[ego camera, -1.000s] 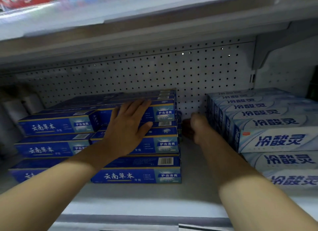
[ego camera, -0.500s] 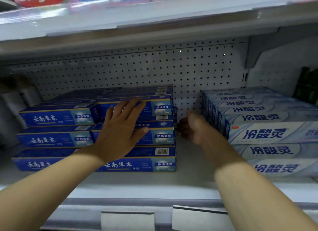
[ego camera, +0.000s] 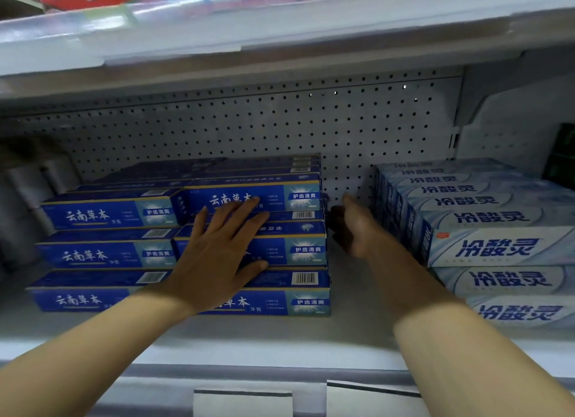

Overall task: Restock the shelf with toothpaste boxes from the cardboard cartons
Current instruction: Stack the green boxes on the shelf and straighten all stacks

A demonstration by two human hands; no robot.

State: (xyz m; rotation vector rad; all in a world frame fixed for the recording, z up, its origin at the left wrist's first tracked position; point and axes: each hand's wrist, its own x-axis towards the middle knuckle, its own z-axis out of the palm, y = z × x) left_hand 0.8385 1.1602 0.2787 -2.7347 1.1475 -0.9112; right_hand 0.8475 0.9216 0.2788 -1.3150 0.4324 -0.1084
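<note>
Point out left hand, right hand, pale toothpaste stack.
left hand [ego camera: 214, 255], head view, back of the hand
right hand [ego camera: 357, 230], head view, back of the hand
pale toothpaste stack [ego camera: 497, 248], head view, front face of top box

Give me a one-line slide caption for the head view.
Left hand pressed flat on stacked blue toothpaste boxes; right hand in the gap beside pale blue boxes, its grip unclear.

Shelf [ego camera: 280, 339]: stacked toothpaste boxes [ego camera: 102, 255] left, second box stack [ego camera: 497, 248] right, gap between — pegboard [ego camera: 249, 130] behind. Left hand [ego camera: 217, 255] flat on left stack's front; right hand [ego camera: 357, 230] in the gap. Upper shelf [ego camera: 280, 34] above.
</note>
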